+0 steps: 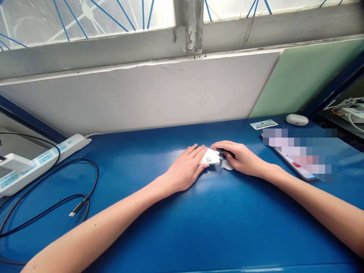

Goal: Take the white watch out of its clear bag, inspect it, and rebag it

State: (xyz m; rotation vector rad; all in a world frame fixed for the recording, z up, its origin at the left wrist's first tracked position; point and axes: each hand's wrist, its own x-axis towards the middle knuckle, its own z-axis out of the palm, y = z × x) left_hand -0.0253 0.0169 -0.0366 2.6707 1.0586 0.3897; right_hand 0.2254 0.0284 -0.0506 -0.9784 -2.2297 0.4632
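Note:
A small white packet (210, 156) with a printed square code lies on the blue table, with shiny clear plastic at its right end. My left hand (186, 167) rests over its left part, fingers along the top and thumb at the near edge. My right hand (241, 159) curls around the right end, its fingertips touching the plastic. Beneath the right thumb shows a small pale round piece (227, 165), partly hidden. What else sits inside the right hand's fingers I cannot make out.
On the right lie a phone (305, 175) with a blurred screen, a white card (264, 124) and a white earbud case (297, 120). At the left are a power strip (48, 157) and a looped black cable (95, 178). A pale panel (142, 98) stands behind the table.

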